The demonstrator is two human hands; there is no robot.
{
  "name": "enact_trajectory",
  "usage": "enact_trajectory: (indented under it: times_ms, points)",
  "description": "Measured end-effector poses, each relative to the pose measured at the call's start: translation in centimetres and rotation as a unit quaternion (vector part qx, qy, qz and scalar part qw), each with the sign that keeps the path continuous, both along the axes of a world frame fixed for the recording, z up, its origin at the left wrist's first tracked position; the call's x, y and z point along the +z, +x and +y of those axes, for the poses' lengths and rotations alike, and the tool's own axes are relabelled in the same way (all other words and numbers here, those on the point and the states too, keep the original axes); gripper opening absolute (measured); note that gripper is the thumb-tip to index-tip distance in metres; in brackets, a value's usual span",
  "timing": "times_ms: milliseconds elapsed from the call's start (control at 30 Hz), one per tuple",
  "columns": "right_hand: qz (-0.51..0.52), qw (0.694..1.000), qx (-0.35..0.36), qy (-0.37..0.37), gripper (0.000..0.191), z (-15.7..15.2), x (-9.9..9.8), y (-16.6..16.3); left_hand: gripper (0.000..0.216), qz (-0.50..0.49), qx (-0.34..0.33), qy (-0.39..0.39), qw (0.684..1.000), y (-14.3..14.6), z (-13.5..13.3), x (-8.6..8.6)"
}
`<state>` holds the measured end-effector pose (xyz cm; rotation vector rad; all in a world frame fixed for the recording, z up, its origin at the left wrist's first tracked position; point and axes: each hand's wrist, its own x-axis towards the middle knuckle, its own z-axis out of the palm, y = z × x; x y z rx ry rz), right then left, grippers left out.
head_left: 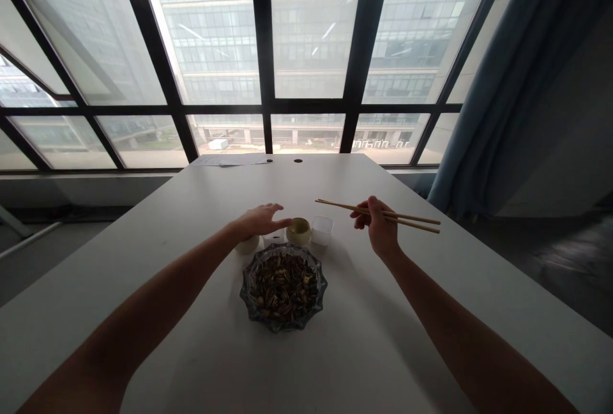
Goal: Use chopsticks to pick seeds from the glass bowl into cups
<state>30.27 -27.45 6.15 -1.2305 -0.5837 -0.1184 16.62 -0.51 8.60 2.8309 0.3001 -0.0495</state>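
Note:
My right hand (379,225) holds a pair of wooden chopsticks (412,219), their tips pointing left above the table. Over the row of small containers my left hand (261,220) reaches out with its fingers apart. Its thumb lies close to the rim of a yellowish cup (299,232); whether they touch I cannot tell. Right of that cup stands a clear plastic container (322,230). Partly hidden below my left hand are a white container (274,239) and a pale cup (248,246). A scalloped glass bowl (246,286) nearer me is filled with brown, mixed dried pieces (286,289).
The white table (201,350) stretches toward tall, dark-framed windows. Sheets of paper (230,160) lie at its far left edge, near two dark round holes (297,160). A blue curtain (498,94) hangs to the right.

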Motion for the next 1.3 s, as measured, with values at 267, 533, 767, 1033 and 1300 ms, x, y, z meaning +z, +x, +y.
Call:
enact_trajectory:
  times_ms: [267, 533, 767, 1033, 1300]
  points:
    - [0.007, 0.999, -0.030, 0.010, 0.051, -1.2, 0.4, 1.0, 0.080, 0.096, -0.070, 0.092, 0.989, 6.2, -4.5, 0.0]
    - [0.003, 1.000, -0.028, -0.002, 0.053, -1.2, 0.5, 1.0, 0.075, 0.075, 0.004, 0.066, 0.995, 7.7, 1.4, -0.3]
    - [-0.002, 1.000, -0.014, -0.026, 0.053, -0.9, 0.1, 0.7, 0.078, 0.003, 0.105, -0.033, 0.994, 3.3, 9.3, -1.7]
    - [-0.002, 0.999, 0.000, -0.039, 0.054, -0.9, -0.4, 0.8, 0.079, -0.059, 0.116, -0.090, 0.987, -1.2, 10.1, -3.2]
    - [0.003, 0.999, -0.003, -0.048, 0.054, -0.9, -0.5, 0.7, 0.080, -0.041, 0.107, -0.079, 0.990, -3.4, 8.8, -3.8]
